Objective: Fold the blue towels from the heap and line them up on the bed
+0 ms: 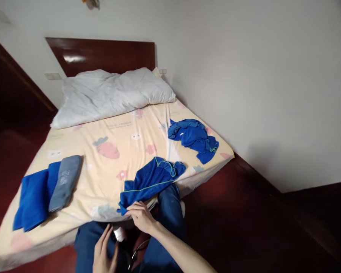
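A blue cloth with green edging (150, 180) lies loosely spread at the bed's front edge. My right hand (140, 217) is at its near left corner, fingers closed on the cloth. Lower down, over my left thigh, my left hand (104, 252) has its fingers apart and holds nothing. Farther back on the right, a crumpled blue cloth (191, 136) lies in a heap. On the left side of the bed are folded blue cloths (35, 199), with a folded grey cloth (65, 184) beside and partly over them.
The bed (102, 193) has a patterned yellow sheet. A white pillow (113, 93) rests near the dark wooden headboard (110, 55). My knees are against the bed's front edge. A cable (136, 252) hangs between my legs. A wall stands on the right.
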`<state>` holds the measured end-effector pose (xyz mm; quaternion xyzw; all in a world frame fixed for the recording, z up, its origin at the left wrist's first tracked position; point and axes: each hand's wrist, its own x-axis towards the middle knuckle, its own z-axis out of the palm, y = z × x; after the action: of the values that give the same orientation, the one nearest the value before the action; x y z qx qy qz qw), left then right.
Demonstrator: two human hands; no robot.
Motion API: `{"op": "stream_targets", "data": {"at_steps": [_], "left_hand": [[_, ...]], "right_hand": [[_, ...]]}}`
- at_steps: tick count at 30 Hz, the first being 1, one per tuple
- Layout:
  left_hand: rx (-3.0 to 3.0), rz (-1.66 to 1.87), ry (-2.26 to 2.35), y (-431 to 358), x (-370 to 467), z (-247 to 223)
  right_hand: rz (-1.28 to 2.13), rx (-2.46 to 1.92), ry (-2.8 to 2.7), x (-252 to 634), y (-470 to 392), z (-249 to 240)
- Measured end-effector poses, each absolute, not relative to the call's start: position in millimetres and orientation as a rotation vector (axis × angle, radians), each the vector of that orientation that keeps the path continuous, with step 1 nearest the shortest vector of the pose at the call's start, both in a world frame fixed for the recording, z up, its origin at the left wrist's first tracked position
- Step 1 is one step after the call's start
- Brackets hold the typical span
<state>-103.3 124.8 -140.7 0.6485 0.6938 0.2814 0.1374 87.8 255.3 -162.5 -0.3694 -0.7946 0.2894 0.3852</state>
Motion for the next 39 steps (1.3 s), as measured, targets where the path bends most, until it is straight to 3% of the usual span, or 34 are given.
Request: {"op": "stream_targets", "data": {"at_steps": [3,11,14,18,21,28,33,39], "left_hand": [[1.987,0.807,1.995,164,-92,-128],[2.29,0.138,1.517,252,-79,-114],[2.27,0.041,1.561,256,-73,-108],[2.297,0.07,1.593,244,-77,-97],[2.297,0.094,1.593,231,-82,-94],[2.254,0.361,1.464,209,-75,-89],[2.133,0.656,1.264,214,-51,-54],[2.137,0.713,1.342,216,-58,-13]], "right_hand": [[0.801,-0.91,-2.058,74,239,-162],[0.833,-0.8,-1.989,104,239,-145],[0.696,-1.028,-1.872,142,259,-133],[0.548,-1.514,-1.938,199,287,-138],[0.517,-1.631,-2.114,219,293,-147],[0.364,-1.274,-2.113,190,261,-113],[0.412,-1.021,-2.236,162,235,-55],[0.373,-1.03,-2.11,164,236,3]]}}
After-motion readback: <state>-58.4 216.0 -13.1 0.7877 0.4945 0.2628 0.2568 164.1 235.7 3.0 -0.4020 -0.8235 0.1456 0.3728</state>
